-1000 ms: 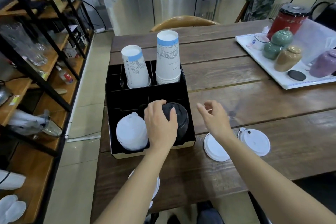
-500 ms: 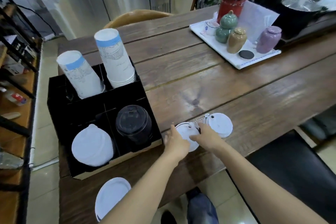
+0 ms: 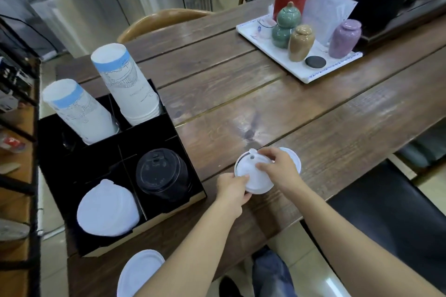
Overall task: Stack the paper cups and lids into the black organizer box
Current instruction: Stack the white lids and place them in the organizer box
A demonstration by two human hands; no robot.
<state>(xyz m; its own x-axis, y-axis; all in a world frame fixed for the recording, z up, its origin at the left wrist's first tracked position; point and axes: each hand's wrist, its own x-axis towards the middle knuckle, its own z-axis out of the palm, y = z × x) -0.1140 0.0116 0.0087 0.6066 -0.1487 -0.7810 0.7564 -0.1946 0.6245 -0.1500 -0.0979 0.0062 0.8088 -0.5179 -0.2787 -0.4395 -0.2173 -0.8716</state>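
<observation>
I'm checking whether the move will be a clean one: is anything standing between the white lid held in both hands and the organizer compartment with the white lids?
Nothing visible blocks it. The white lid, held by the left hand and right hand, must only clear the black organizer box wall and pass over the black lids to reach the white lid stack.

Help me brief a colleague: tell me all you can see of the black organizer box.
The black organizer box sits at the left end of the wooden table, its thin walls dividing it into compartments. The two far ones hold tilted stacks of paper cups; the near right holds black lids, the near left white lids. A bare tan edge shows along its near base. Neither hand touches it.
</observation>
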